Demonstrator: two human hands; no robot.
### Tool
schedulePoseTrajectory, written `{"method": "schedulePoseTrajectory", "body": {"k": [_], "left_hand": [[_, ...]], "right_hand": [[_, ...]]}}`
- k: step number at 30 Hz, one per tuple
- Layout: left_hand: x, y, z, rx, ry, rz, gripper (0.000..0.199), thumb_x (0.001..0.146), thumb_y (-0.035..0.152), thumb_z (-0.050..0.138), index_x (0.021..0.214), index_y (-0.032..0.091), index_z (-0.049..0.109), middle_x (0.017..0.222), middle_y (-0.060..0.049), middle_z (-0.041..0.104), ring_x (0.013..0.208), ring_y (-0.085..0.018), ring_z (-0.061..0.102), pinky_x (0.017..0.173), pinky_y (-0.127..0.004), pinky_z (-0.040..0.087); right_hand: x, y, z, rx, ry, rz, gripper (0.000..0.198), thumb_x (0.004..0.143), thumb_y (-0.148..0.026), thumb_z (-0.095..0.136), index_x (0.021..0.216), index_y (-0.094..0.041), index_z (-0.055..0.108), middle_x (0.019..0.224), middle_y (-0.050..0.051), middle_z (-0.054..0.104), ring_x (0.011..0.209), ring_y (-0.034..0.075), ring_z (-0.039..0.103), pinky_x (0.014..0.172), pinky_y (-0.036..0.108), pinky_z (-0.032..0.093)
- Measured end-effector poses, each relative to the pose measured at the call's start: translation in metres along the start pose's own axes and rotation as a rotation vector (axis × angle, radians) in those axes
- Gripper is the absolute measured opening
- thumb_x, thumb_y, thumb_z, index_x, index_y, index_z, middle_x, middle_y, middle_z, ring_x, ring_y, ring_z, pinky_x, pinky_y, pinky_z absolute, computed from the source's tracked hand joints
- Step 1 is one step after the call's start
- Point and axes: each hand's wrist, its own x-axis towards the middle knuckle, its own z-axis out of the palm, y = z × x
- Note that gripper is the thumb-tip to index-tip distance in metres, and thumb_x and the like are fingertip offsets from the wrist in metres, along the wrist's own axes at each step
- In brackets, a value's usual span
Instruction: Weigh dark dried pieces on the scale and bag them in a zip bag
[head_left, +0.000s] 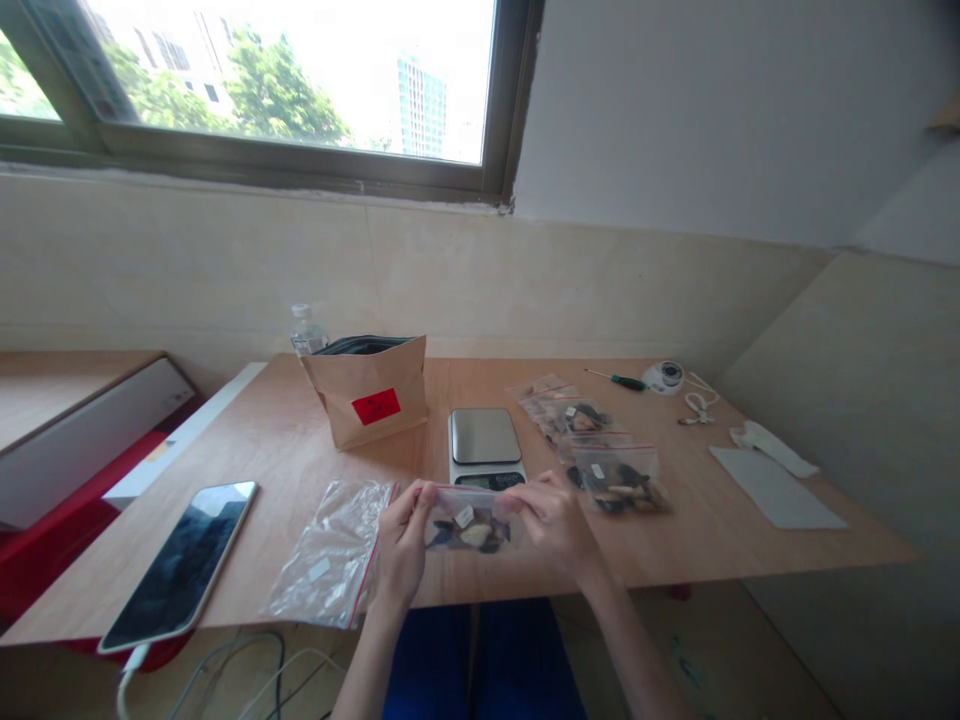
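Between my two hands is a clear zip bag point(474, 530) with a red-edged top, holding dark and pale stones and a small white label. My left hand point(403, 535) pinches its upper left corner. At the upper right corner, my right hand point(553, 520) pinches the same bag, fingers closed. Just beyond stands a digital scale point(486, 437) with a steel top; its display is partly hidden by my hands and the bag. Flat clear zip bags point(330, 555) lie beside my left hand. To the right, filled zip bags of stones point(621, 478) lie on the table.
A brown paper pouch point(375, 395) with a red label stands open at the back, a plastic bottle point(306, 330) behind it. A phone point(180, 565) on a cable lies left. At right are a screwdriver point(626, 382), a white camera point(664, 377) and a white sheet point(776, 488).
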Motion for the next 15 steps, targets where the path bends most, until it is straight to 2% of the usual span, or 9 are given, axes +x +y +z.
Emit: {"method": "schedulePoseTrajectory", "body": {"k": [3,5,8,10,13,15], "left_hand": [[-0.001,0.002,0.006,-0.074,0.001,-0.073,0.040,0.086,0.047,0.049,0.059,0.017,0.056,0.057,0.002,0.055,0.056,-0.012,0.051,0.054,-0.021,0.040],[-0.001,0.004,0.009,-0.086,-0.015,-0.089,0.042,0.086,0.048,0.048,0.059,0.017,0.057,0.056,0.002,0.055,0.054,-0.013,0.051,0.052,-0.022,0.040],[0.006,0.008,0.010,-0.044,-0.041,-0.020,0.040,0.088,0.045,0.046,0.066,0.016,0.062,0.061,0.000,0.060,0.058,-0.014,0.055,0.056,-0.023,0.042],[0.020,0.014,0.003,0.010,0.012,0.082,0.034,0.090,0.040,0.043,0.079,0.017,0.066,0.073,-0.001,0.065,0.065,-0.014,0.058,0.064,-0.024,0.045],[0.058,0.032,-0.016,0.158,0.224,0.268,0.025,0.089,0.034,0.048,0.104,0.020,0.062,0.104,-0.004,0.066,0.081,-0.014,0.061,0.076,-0.027,0.047],[0.088,0.047,-0.031,0.312,0.361,0.368,0.032,0.088,0.030,0.049,0.117,0.021,0.055,0.116,-0.007,0.061,0.092,-0.017,0.060,0.080,-0.030,0.047]], "right_hand": [[-0.002,-0.001,-0.004,0.085,-0.064,0.061,0.032,0.086,-0.009,0.045,0.096,-0.025,0.071,0.088,0.001,0.074,0.078,0.017,0.065,0.074,0.030,0.046],[-0.002,0.001,-0.010,0.131,-0.106,0.089,0.033,0.086,-0.011,0.043,0.097,-0.024,0.071,0.090,0.002,0.074,0.082,0.017,0.065,0.074,0.029,0.048],[0.001,0.011,-0.027,0.168,-0.120,0.162,0.030,0.088,-0.020,0.042,0.093,-0.023,0.071,0.086,0.003,0.074,0.078,0.018,0.067,0.070,0.027,0.049],[0.005,0.026,-0.041,0.148,0.007,0.274,0.030,0.090,-0.030,0.043,0.094,-0.020,0.071,0.081,0.005,0.073,0.073,0.019,0.066,0.068,0.028,0.049],[0.011,0.060,-0.054,0.064,0.296,0.467,0.043,0.089,-0.045,0.040,0.101,-0.015,0.068,0.071,0.007,0.071,0.064,0.021,0.064,0.063,0.030,0.047],[0.014,0.084,-0.050,0.027,0.371,0.547,0.050,0.089,-0.049,0.035,0.106,-0.012,0.065,0.071,0.009,0.071,0.065,0.023,0.063,0.062,0.032,0.047]]}}
